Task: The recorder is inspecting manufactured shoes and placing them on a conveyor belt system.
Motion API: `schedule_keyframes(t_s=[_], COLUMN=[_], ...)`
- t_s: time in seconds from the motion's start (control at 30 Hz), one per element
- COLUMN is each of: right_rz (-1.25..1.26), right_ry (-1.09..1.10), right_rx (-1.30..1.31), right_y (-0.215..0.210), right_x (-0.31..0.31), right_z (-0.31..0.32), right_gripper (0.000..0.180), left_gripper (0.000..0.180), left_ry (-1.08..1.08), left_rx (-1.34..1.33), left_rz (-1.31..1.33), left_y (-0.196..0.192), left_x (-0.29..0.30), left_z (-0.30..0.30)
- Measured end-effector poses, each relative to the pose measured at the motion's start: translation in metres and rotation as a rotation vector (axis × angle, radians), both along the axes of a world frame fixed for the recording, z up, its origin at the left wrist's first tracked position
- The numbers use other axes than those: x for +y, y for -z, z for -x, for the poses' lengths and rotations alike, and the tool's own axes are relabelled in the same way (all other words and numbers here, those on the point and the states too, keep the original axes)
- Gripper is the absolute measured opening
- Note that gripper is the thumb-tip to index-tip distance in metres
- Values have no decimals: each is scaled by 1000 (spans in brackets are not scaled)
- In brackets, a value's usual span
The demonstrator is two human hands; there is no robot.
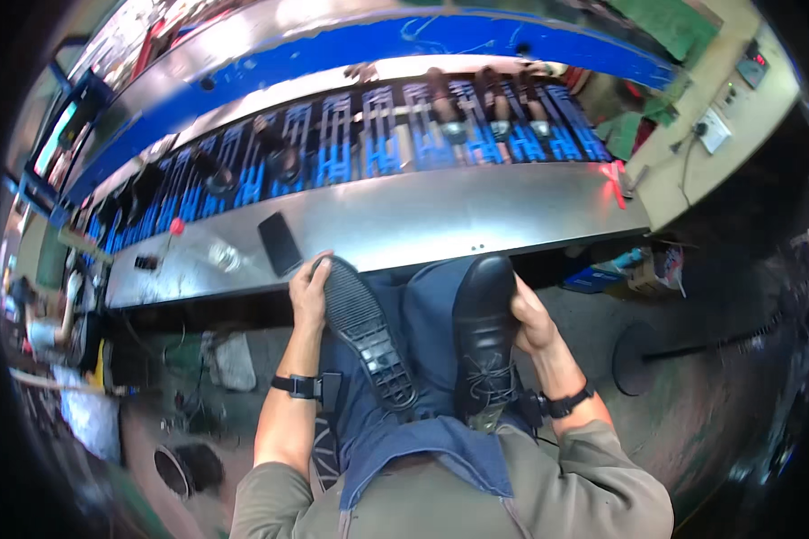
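Note:
A black ribbed shoe sole (pixel 358 314) lies over my left thigh, ribbed side up, with a grid of hollows toward its near end. My left hand (pixel 309 295) grips it at the far end, thumb on top. Whether an upper is attached beneath it cannot be seen. Above my right thigh is a black lace-up shoe (pixel 484 310), its toe pointing away from me and its laces near my body. My right hand (pixel 534 316) is closed on the right side of that shoe; most of the fingers are hidden behind it.
Ahead stands a metal bench (pixel 404 220) with a dark phone (pixel 280 243) on it. Behind its ledge, a blue-barred conveyor (pixel 333 144) carries several dark shoes. A black bucket (pixel 189 470) stands on the floor at left, a round black base (pixel 634 357) at right. Another person (pixel 49 328) is far left.

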State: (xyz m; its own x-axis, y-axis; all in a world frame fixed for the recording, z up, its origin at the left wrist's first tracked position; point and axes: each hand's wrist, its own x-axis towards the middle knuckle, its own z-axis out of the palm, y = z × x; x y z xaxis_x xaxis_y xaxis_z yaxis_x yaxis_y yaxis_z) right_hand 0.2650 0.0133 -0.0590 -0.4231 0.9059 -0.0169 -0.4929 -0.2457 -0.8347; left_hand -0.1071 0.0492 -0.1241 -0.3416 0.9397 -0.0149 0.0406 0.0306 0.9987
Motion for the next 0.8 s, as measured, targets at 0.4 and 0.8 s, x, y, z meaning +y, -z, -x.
schedule_keyframes(t_s=[0.4, 0.8], right_rz=[357, 96], right_ry=[-385, -390], right_rx=[170, -65], right_y=[66, -13], right_x=[-31, -32], right_z=[4, 47], right_gripper=[83, 84], left_gripper=[87, 79], left_ry=[404, 528], left_rx=[-747, -652], left_rz=[-172, -190], left_y=[-85, -125], left_x=[-50, -52], left_z=[5, -74])
